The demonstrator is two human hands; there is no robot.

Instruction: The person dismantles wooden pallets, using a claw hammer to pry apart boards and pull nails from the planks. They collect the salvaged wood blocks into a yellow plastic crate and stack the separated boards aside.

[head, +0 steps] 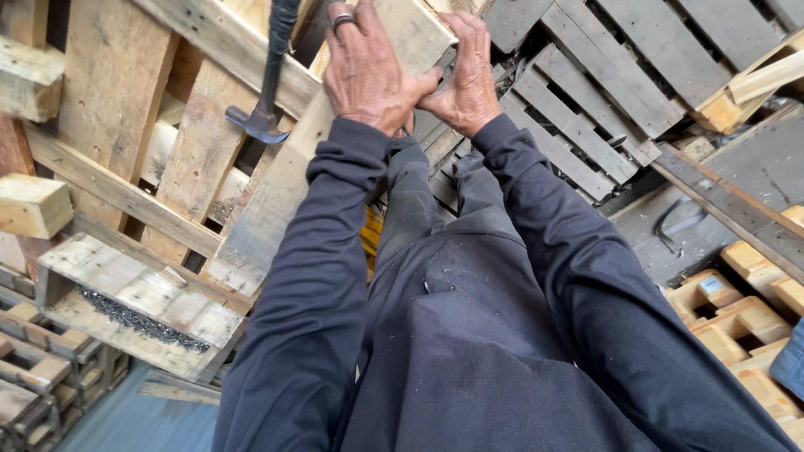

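Both of my hands grip the upper end of a long, pale wooden board (276, 192) that runs diagonally from lower left to the top centre. My left hand (366, 74), with a ring on one finger, wraps the board's left side. My right hand (466, 77) presses on the right side, thumbs nearly touching. The board lies over a pallet (126, 197) of weathered slats. A claw hammer (261, 117) hangs head-down just left of my left hand, its dark handle rising out of view; neither hand is on it.
A shallow wooden box (92, 272) holding a heap of dark nails (142, 322) sits at lower left. Loose wood blocks (32, 205) lie at the left edge. Grey pallets (603, 109) lean at upper right, and pale pallet blocks (745, 322) are stacked at lower right.
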